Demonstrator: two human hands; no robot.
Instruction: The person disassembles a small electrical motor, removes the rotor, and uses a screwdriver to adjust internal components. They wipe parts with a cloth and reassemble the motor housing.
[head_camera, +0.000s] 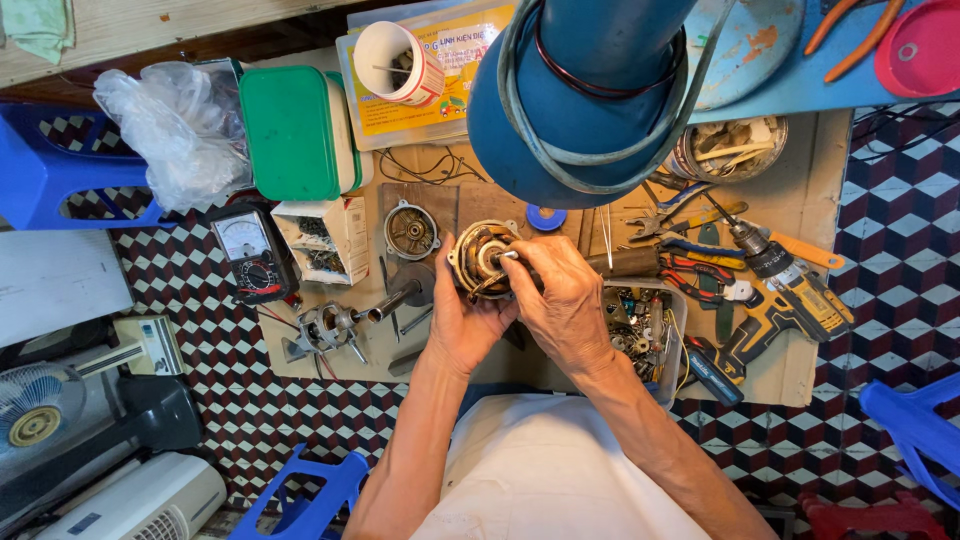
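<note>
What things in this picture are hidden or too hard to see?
Head view only:
- The round motor part: its near side is covered by the left hand and right hand.
- What the right fingers pinch at its centre: too small to tell.
- The small parts in the clear tray: too tiny, partly behind the right hand.
- The blue fan base: cut off by the top edge, and it hides the bench behind it.

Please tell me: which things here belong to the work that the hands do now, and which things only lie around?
In hand:
- left hand cradling the round motor part with copper windings
- right hand with fingertips on that part's centre

Lying about:
- analogue multimeter
- green plastic box
- round metal end cover
- shaft assembly
- cordless drill
- pliers
- tray of small parts
</note>
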